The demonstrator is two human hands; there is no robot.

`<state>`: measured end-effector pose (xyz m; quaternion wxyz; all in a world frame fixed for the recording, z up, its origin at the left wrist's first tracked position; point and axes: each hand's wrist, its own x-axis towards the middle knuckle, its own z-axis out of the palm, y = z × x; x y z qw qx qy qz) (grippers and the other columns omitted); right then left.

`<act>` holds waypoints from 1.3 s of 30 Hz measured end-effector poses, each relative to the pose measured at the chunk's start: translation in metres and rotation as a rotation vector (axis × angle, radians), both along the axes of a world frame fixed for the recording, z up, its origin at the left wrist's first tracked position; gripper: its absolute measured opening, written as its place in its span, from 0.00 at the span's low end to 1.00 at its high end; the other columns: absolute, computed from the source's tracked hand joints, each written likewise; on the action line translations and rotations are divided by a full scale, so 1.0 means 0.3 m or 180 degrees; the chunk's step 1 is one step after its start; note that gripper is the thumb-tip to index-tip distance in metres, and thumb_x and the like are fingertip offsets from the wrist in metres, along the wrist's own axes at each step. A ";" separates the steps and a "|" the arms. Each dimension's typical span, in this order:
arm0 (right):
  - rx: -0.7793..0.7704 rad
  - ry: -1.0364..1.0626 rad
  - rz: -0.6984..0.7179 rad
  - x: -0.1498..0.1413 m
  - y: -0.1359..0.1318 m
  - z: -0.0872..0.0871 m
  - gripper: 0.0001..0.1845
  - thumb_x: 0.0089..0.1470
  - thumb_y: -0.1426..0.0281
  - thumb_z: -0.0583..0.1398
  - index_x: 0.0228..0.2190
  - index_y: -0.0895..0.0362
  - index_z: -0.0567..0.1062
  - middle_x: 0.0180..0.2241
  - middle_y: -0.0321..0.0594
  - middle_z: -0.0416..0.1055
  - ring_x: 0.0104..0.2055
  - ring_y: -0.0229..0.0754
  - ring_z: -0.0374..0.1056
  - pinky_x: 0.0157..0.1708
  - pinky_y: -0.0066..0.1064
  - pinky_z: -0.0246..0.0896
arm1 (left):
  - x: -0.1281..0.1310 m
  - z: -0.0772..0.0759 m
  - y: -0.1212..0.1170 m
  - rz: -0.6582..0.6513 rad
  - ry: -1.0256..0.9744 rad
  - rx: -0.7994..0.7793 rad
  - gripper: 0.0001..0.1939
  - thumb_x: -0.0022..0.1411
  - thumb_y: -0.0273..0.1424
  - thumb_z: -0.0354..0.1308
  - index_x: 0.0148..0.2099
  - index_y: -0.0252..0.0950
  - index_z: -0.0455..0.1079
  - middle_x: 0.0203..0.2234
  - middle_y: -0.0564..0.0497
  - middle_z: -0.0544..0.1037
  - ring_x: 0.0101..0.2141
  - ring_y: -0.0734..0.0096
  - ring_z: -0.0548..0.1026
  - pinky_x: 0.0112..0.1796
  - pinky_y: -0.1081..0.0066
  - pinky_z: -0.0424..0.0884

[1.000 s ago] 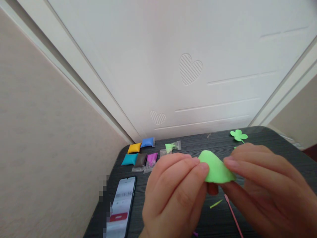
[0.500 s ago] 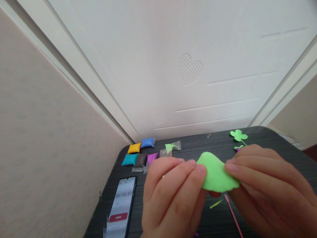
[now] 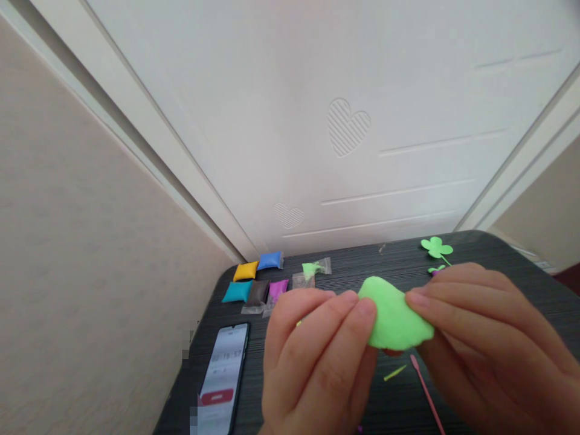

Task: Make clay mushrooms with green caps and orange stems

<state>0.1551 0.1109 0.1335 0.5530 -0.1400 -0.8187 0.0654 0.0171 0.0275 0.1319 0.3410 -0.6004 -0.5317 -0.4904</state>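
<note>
A flattened piece of bright green modelling clay [image 3: 395, 317] is held up above the table between both hands. My left hand [image 3: 319, 353] pinches its left edge, fingers closed with the thumb mostly hidden behind. On the opposite edge my right hand [image 3: 493, 338] is closed as well, fingertips on top and the thumb underneath. Below the clay lie a pink modelling tool [image 3: 426, 389] and a thin yellow-green tool [image 3: 395, 373]. A green four-petalled clay shape with a stem [image 3: 436, 247] rests at the far right, and a small green and purple piece [image 3: 435, 270] is partly hidden behind my right hand.
Packets of clay lie at the back left of the dark table [image 3: 353, 266]: yellow [image 3: 246, 270], blue [image 3: 270, 260], teal [image 3: 237, 292], dark brown [image 3: 258, 292], purple [image 3: 278, 290] and an opened green one [image 3: 312, 268]. A phone [image 3: 223, 377] showing a timer lies at left. Behind stands a white panel [image 3: 290, 121].
The green clay has tipped so that more of its broad face shows, and it sits slightly lower. Both hands have shifted only a little and keep their pinch on it.
</note>
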 end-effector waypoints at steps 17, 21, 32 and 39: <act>-0.0107 0.0150 -0.0135 -0.036 -0.002 0.011 0.18 0.39 0.81 0.62 0.36 0.57 0.72 0.31 0.37 0.71 0.33 0.39 0.67 0.33 0.33 0.63 | 0.013 0.000 0.027 -0.0084 -0.0156 0.0187 0.15 0.44 0.19 0.62 0.38 0.33 0.71 0.32 0.51 0.75 0.34 0.69 0.73 0.34 0.68 0.72; -0.0188 0.0093 -0.0183 -0.036 -0.008 0.009 0.17 0.41 0.80 0.61 0.37 0.57 0.71 0.32 0.38 0.70 0.34 0.38 0.67 0.35 0.31 0.63 | 0.015 -0.010 0.028 -0.0081 -0.0280 0.0204 0.16 0.45 0.19 0.62 0.38 0.33 0.71 0.32 0.50 0.75 0.34 0.68 0.72 0.34 0.67 0.72; -0.0524 -0.0184 -0.0366 -0.053 0.005 -0.007 0.09 0.44 0.75 0.60 0.32 0.56 0.73 0.30 0.37 0.71 0.34 0.39 0.67 0.36 0.32 0.61 | 0.015 -0.021 0.052 -0.0011 -0.0679 -0.0097 0.17 0.46 0.19 0.60 0.41 0.35 0.70 0.32 0.51 0.75 0.35 0.72 0.72 0.38 0.69 0.69; -0.1139 -0.0400 -0.0291 -0.055 0.012 0.008 0.06 0.48 0.72 0.58 0.32 0.54 0.71 0.28 0.34 0.71 0.31 0.36 0.66 0.31 0.28 0.61 | 0.006 -0.019 0.062 0.0056 -0.1168 -0.0678 0.11 0.50 0.23 0.58 0.38 0.37 0.70 0.29 0.53 0.76 0.31 0.76 0.72 0.35 0.74 0.69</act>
